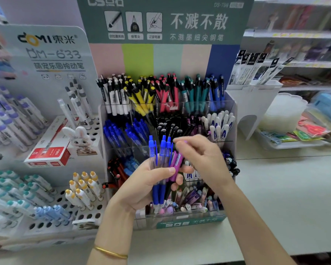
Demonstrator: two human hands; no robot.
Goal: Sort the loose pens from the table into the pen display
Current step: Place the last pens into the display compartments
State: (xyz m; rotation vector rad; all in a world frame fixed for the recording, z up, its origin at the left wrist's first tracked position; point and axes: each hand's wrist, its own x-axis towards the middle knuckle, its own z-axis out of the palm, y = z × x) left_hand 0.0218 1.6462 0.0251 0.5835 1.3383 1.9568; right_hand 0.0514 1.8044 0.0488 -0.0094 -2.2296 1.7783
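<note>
Wrapping round the far side of a bundle, the left fingers (177,181) curl in while the thumb presses across the front. The left hand (141,184) thus grips every pen at mid-barrel.

- Blue pens (161,150): about three, with clear barrels.
- Purple pen (177,163): sits at the bundle's 3 o'clock edge.
- Right fingertips (180,140): bunched narrow at the purple pen's upper end. They are motion-blurred, so it is not possible to tell whether they pinch it or only touch it.
- Right hand (201,155): arches in from 3 o'clock.

Location: the bundle is held in the air, clear of the table (275,197), in front of the middle tiers of the pen display (189,222).

Axis: the blue pens run 12 to 6 o'clock, with clickers at 12 and blue grips and tips at 6. The purple pen leans slightly, its top towards 1 o'clock.

Judgement: the step looks like drawing the purple pen out of the bundle.

- It is best pulled along its own axis towards 1 o'clock, with the pinch placed high near the clip.
- The left thumb should ease only a little, or the blue pens may slide out towards 6 o'clock.
- The pen already points tip-down, matching the stocked pens, so it needs no flip.
- A likely slot is the dark and purple group (194,127) at the bundle's 1 o'clock.
- The matching blue slot (122,134) lies at 10 o'clock.
</note>
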